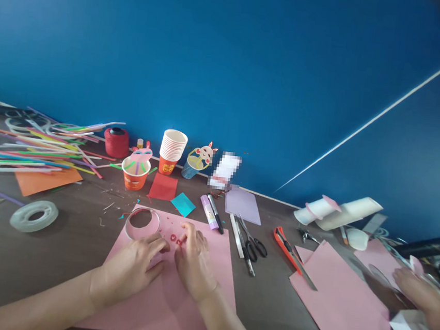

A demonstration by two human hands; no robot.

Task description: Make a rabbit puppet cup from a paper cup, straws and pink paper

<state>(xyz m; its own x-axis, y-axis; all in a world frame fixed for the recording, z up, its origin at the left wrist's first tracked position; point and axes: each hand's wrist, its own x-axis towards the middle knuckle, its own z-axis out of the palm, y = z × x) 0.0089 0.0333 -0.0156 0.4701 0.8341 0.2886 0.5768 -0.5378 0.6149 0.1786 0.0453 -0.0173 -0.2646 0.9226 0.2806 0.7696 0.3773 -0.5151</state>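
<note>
A pink paper sheet (pixel 174 316) lies on the dark table beneath both hands. My left hand (pixel 132 263) rests over its left part, fingers bent, with a gap between thumb and fingers and nothing visible in it. Beyond it sits a ring-shaped roll of tape (pixel 158 226) on the sheet's far left corner. My right hand (pixel 197 261) is at the sheet's middle, its thumb and index finger apart and curved around tiny red paper cutouts (pixel 173 238). Whether its fingertips touch the cutouts I cannot tell.
Behind the sheet stand stacked paper cups (pixel 173 147), a decorated red cup (pixel 134 180) and red thread (pixel 116 144). Colourful straws (pixel 42 153) and a tape roll (pixel 18 218) lie left. Scissors (pixel 253 243) and an orange utility knife (pixel 287 249) lie right, near another person's hand (pixel 418 290).
</note>
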